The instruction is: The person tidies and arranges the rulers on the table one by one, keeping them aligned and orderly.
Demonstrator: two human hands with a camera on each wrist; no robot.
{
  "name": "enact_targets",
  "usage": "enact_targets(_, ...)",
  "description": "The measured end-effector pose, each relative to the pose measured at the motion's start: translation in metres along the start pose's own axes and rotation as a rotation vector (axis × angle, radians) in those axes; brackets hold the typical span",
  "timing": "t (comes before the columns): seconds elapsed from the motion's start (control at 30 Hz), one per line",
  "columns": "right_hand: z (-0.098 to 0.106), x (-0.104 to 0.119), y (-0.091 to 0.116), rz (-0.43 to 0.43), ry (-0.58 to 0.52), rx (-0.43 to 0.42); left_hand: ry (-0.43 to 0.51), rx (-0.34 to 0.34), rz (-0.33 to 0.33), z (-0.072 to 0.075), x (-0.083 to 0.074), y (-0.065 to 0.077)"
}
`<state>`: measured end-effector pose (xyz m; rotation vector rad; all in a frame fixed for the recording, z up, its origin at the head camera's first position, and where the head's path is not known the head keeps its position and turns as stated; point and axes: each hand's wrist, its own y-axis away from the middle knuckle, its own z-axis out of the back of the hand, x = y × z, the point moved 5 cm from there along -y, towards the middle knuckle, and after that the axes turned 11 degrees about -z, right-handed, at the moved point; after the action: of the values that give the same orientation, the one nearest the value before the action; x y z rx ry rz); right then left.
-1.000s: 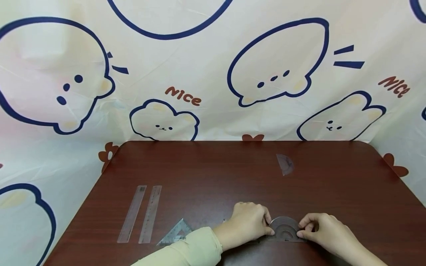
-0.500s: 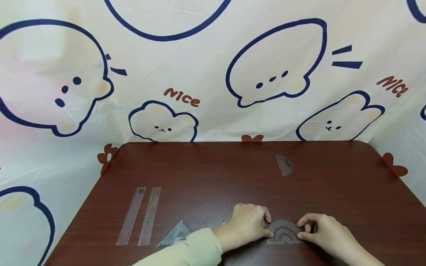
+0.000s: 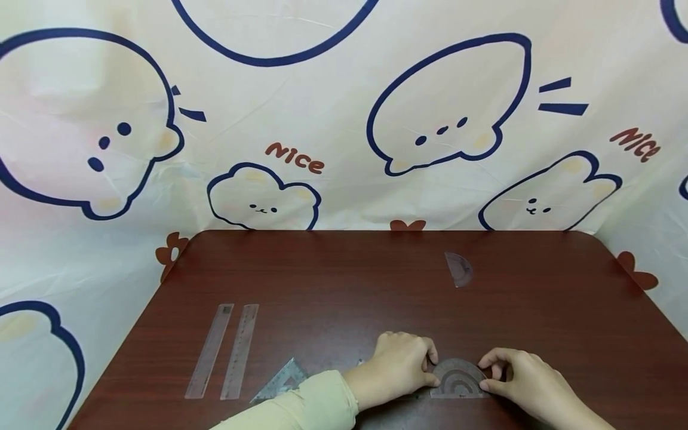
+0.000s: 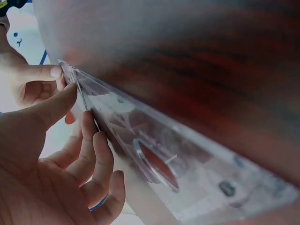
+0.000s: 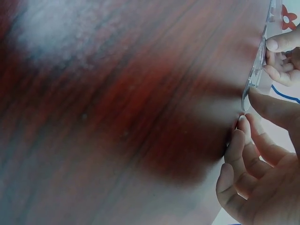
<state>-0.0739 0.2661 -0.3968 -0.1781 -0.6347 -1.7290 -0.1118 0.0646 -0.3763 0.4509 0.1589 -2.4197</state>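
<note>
A clear semicircular protractor (image 3: 458,380) lies at the front of the table, its straight edge toward me. My left hand (image 3: 395,365) pinches its left edge between thumb and fingers. At the opposite edge, my right hand (image 3: 529,379) pinches it the same way. In the right wrist view, the right thumb (image 5: 269,107) is on the rim of the protractor. A transparent set square (image 4: 201,164) with an oval hole lies close to my left hand in the left wrist view; in the head view the left forearm covers most of it.
Two clear rulers (image 3: 209,351) lie side by side on the left of the brown table (image 3: 333,269). Another set square (image 3: 285,379) is partly behind the left sleeve. A smaller protractor (image 3: 459,270) lies farther back. A printed curtain (image 3: 344,119) stands behind the table.
The held protractor has come slightly nearer and left, and its straight edge now shows fully and level. Both hands keep their pinch on it. The head view has shifted slightly.
</note>
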Motion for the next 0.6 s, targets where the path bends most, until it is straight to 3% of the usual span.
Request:
enact_targets(0.43,0.006,0.006,-0.002,0.054,-0.035,-0.046,-0.006,-0.037,-0.084,0.005,-0.003,-0.002)
enact_targets(0.6,0.011,0.012,-0.008,0.082,-0.048,-0.071,0.032,-0.040,-0.094,0.006,0.000,-0.006)
